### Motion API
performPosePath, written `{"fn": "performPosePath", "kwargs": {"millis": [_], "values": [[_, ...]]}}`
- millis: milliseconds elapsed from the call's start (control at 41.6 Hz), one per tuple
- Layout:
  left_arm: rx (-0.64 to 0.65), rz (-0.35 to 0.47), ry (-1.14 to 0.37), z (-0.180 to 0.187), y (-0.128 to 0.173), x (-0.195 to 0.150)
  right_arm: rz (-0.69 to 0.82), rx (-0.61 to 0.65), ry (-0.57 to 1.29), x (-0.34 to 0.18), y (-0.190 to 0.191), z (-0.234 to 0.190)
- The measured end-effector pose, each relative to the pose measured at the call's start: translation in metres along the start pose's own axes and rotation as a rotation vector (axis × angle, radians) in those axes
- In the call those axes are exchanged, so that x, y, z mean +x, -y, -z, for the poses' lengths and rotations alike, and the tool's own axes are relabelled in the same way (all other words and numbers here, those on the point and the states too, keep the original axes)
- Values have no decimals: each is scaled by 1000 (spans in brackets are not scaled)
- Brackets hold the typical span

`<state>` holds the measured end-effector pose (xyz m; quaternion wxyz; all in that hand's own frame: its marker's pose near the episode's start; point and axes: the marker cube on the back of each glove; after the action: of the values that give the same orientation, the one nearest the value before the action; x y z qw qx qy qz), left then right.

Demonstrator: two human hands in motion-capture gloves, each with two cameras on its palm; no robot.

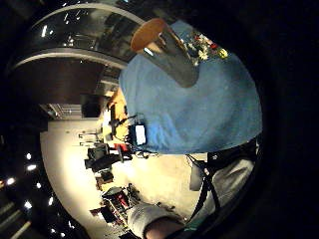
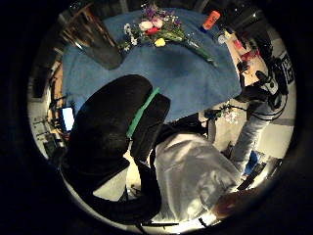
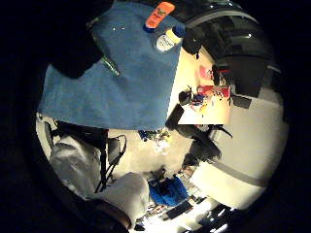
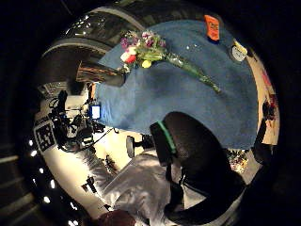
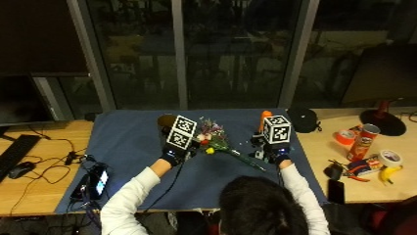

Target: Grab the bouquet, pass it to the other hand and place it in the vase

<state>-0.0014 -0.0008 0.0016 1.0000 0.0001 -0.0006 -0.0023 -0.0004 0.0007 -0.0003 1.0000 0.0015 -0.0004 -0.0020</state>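
Note:
The bouquet point(image 5: 214, 138) lies on the blue cloth point(image 5: 130, 142), with its flower heads toward the vase and its green stems point(image 5: 247, 160) running toward the right. A dark vase point(image 5: 164, 121) stands upright at the back, just behind my left hand point(image 5: 173, 155). That hand hovers beside the flower heads. My right hand point(image 5: 279, 155) hovers by the stem ends. Neither hand touches the bouquet. The palm views show the bouquet point(image 2: 154, 27) point(image 4: 141, 52) and the vase point(image 1: 169, 50) at a distance, with nothing held in either palm.
An orange bottle point(image 5: 264, 117) and a dark round object point(image 5: 303, 119) sit at the cloth's back right. A snack can point(image 5: 368, 139), tape rolls and a banana point(image 5: 389, 174) lie on the wooden table to the right. At the left are a phone point(image 5: 98, 181), cables and a keyboard point(image 5: 13, 149).

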Motion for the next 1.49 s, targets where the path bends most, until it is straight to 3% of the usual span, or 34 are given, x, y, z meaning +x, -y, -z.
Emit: {"fn": "performPosePath", "kwargs": {"millis": [241,553,722,1010,1179,1347,1492], "values": [[-6,2,-91,-13,6,-7,29,27,28,-7,7,3],[19,-20,-326,-33,17,-7,35,36,-34,-33,16,21],[122,-16,-250,-23,17,-5,-67,93,-119,-38,20,32],[242,-22,-363,-17,12,-16,-89,10,-24,-34,48,38],[191,-7,-302,-32,5,-24,-157,20,44,-9,83,21],[230,-25,-312,-39,-1,-22,-211,-18,107,18,123,-15],[215,-38,-319,-44,-1,-17,-260,105,121,14,111,-21]]}}
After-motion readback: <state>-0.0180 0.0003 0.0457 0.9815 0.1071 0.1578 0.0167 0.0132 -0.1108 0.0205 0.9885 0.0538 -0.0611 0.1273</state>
